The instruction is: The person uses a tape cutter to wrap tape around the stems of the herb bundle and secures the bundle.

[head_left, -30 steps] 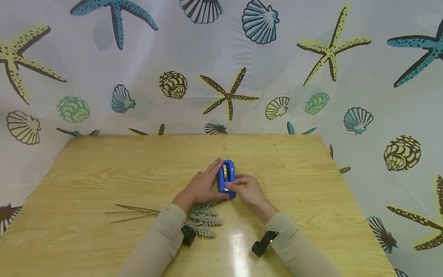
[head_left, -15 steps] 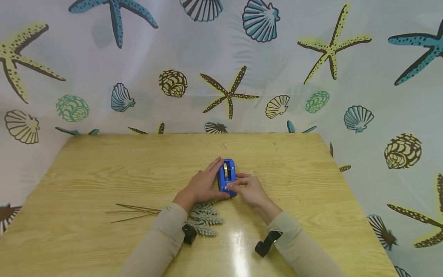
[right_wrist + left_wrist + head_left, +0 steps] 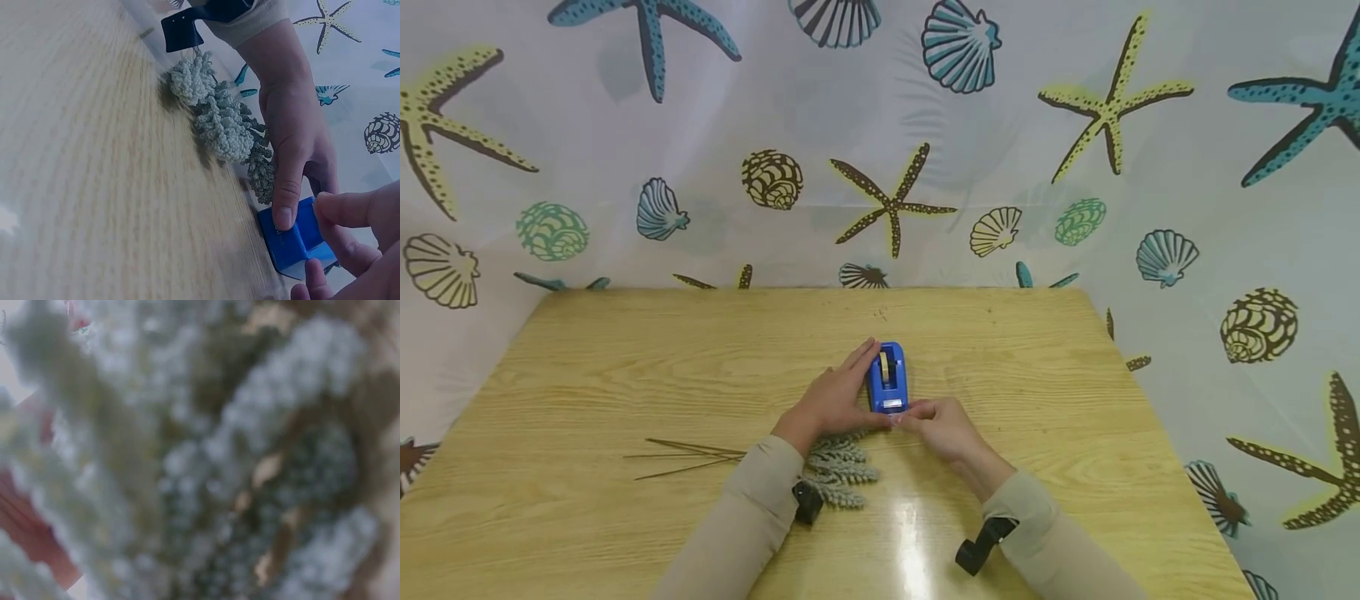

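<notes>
On the tabletop (image 3: pixel 700 358), the tape dispenser (image 3: pixel 891 397) is gripped by the left hand (image 3: pixel 835 402). At its front edge, clear tape (image 3: pixel 893 420) seems pinched and drawn out by the right hand (image 3: pixel 949 429); whether it is torn free cannot be told. The grey-green sprigs (image 3: pixel 842 472) are left unheld.

And there's the tape dispenser (image 3: pixel 891 397) on the table (image 3: pixel 1037 358), left hand (image 3: pixel 833 402) left, right hand (image 3: pixel 950 431) front-right; flowers (image 3: pixel 844 473) nearer, stems (image 3: pixel 692 452) leftward, curtain (image 3: pixel 715 108) behind!
</notes>
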Tool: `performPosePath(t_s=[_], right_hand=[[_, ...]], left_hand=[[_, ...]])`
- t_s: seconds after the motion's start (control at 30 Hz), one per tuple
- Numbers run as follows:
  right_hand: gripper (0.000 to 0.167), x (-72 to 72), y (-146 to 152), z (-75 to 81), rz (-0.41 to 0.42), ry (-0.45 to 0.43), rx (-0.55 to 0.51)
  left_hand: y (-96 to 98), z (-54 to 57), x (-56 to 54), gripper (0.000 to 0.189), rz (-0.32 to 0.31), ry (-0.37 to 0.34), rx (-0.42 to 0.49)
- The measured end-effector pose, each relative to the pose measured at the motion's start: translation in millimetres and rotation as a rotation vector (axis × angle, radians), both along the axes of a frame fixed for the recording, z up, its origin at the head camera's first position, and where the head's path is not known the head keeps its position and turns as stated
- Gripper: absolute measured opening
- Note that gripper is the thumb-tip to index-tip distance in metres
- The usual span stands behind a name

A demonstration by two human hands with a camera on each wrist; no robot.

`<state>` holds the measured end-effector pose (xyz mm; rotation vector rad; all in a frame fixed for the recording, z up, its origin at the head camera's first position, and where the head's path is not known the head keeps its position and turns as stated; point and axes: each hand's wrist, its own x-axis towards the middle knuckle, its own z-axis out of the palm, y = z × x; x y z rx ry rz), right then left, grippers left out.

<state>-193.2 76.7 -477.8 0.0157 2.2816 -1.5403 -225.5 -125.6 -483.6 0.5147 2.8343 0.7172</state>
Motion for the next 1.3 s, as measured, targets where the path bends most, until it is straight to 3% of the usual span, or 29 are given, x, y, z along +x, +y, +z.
performPosePath(t_s=[0.33,0.77,1.3], right_hand=[[0.020,6.5,4,1.6,-0.008,-0.050,0.001],[0.022,15.8,3,-7.1,0.003,0.027,-0.017],[0.023,33.5,1,0.0,-0.014,0.053,-0.059]], left_hand=[[1.6,0.1,0.1,0.119,0.002,-0.009,-0.005],[2.0,0.7,-0.3,0.120,0.012,-0.022,0.006],[0.8,0.8,2.1,0.119,0.027,-0.031,-0.002]])
